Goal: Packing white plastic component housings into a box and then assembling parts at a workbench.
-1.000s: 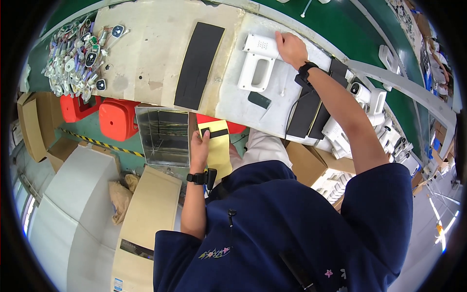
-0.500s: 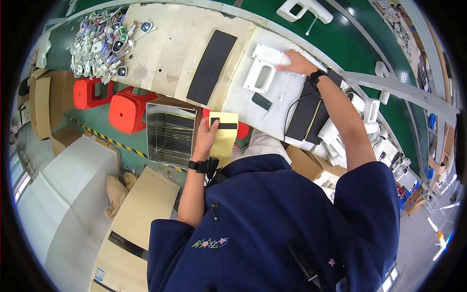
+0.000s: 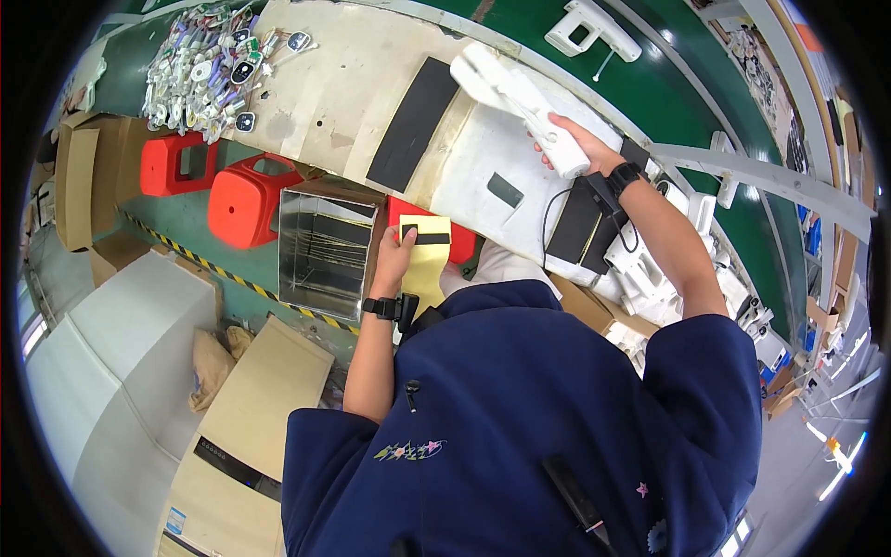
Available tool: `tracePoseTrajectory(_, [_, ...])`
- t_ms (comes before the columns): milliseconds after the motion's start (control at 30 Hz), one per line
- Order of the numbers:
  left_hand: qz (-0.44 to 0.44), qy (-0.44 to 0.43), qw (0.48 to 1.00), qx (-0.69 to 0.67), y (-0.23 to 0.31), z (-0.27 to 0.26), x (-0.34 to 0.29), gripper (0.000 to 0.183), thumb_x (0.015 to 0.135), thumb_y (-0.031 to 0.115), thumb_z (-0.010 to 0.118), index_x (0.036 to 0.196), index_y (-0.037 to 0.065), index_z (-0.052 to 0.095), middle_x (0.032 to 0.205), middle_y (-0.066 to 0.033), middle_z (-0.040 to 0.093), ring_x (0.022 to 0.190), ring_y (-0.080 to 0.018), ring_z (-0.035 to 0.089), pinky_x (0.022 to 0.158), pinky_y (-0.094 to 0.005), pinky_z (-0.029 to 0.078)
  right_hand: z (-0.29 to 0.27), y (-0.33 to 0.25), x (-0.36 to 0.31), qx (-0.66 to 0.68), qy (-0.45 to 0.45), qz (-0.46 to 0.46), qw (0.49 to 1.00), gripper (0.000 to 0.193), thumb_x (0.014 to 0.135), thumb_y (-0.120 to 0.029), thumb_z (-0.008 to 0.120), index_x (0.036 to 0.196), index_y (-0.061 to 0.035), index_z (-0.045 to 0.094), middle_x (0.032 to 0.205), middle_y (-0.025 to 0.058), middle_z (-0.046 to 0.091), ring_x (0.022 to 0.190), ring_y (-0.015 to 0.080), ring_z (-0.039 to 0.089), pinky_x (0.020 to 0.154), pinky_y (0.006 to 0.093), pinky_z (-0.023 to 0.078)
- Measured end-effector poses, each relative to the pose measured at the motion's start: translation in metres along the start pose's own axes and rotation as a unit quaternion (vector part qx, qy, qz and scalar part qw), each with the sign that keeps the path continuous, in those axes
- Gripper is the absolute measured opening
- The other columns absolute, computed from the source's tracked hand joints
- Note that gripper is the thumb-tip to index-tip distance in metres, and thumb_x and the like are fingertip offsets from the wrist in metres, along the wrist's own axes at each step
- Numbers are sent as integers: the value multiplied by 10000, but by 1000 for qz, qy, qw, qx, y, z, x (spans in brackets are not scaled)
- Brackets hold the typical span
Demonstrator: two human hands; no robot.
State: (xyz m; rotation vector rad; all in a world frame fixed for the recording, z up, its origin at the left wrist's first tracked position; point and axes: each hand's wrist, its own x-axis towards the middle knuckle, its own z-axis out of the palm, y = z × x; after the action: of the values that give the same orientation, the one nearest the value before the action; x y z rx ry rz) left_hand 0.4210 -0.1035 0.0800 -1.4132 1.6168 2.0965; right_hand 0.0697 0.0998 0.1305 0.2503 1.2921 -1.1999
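My right hand is closed around one end of a white plastic housing with a looped handle, held tilted above the white work mat. On that mat below it is a small dark rectangle. My left hand pinches a pale yellow sheet near the bench's front edge. A black strip lies across the sheet's upper part, close to my thumb.
Black pads lie on the bench. A heap of small wired parts covers its far left. Several white housings crowd the right side. Red stools and an open metal box stand before the bench. Another housing lies beyond on green.
My right hand has lifted the white housing off the mat and tilted it, drawing back slightly toward the right. My left hand keeps the yellow sheet in nearly the same place.
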Motion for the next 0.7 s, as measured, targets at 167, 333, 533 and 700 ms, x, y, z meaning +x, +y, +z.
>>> tracePoseTrajectory(167, [1,11,999,36,-11,-8,4,347,942,181,611,1185,-34,488,1001,-139,651,865,-172,639,744,-296,518,31,-28,-4,75,-170,-103,977,720,955,-640,314,1281,-24,496,881,95,641,662,161,651,558,274,559])
tracePoseTrajectory(333, [4,22,1000,-3,-8,-12,10,340,937,183,618,1171,-33,496,987,-132,656,858,-177,641,737,-305,520,54,-72,3,66,-148,-134,978,640,980,-568,367,1255,-7,505,847,87,642,663,166,660,571,272,559])
tracePoseTrajectory(533, [4,53,995,86,-17,-16,13,352,912,187,645,1159,-34,527,1028,-134,649,926,-188,610,812,-331,495,21,-143,123,-19,120,-226,966,568,882,-493,639,1161,-3,574,909,62,662,734,174,665,640,305,536])
tracePoseTrajectory(700, [25,114,993,24,3,-31,-12,274,945,168,586,1136,-28,595,1032,-91,657,894,-148,601,769,-319,507,4,-236,199,-15,214,-259,942,741,798,-562,705,1159,70,568,983,131,676,803,208,678,706,327,530])
